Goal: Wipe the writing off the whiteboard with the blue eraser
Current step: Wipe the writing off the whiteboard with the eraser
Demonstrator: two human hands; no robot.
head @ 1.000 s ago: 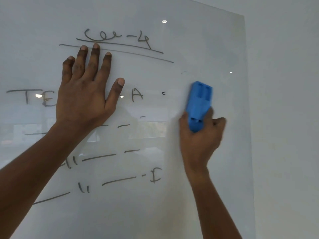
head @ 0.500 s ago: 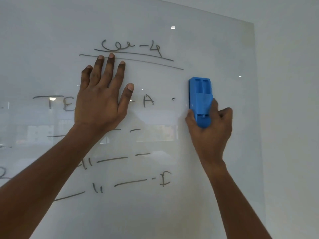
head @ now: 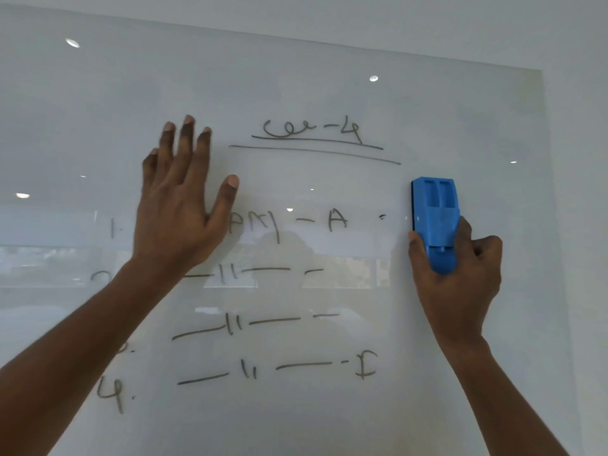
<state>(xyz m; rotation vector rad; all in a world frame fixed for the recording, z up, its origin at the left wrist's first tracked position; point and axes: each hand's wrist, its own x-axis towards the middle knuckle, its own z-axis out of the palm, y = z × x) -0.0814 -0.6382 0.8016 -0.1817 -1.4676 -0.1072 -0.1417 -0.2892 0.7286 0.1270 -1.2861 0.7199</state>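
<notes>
A glass whiteboard fills the head view, with grey marker writing: an underlined heading at the top and several numbered lines below. My right hand grips the lower end of the blue eraser, which stands upright flat against the board, right of the "A" line and below the end of the underline. My left hand lies with fingers spread on the board, left of the heading, covering the start of the first line.
The board's right edge meets a plain white wall. Ceiling lights and a window reflect in the glass. The strip of board right of the eraser bears no writing.
The view has swung left, showing more of the board and the line numbers. My left hand has slid left off the underline. The eraser has turned upright and stays right of the writing.
</notes>
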